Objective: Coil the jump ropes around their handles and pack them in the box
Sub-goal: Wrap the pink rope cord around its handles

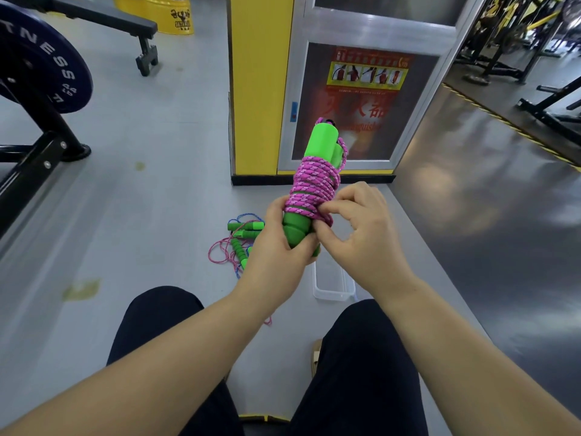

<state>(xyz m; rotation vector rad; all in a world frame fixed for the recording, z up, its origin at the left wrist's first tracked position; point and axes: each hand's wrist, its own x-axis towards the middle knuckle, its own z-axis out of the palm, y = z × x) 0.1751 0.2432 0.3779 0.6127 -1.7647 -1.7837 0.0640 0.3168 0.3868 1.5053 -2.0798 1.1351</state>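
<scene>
Finishing the coil, I judge: the pink rope (314,180) is wound round the paired green handles (321,140), whose lower ends my left hand (279,247) grips with curled fingers, while my right hand (364,231) pinches the last loop beside them. Next, that loop needs tucking before the bundle drops into the clear box (333,289) below my fingers.

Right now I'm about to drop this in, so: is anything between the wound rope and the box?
Nothing visible. The left hand and right hand hold the wound rope over the clear box; loose ropes lie beside it.
</scene>
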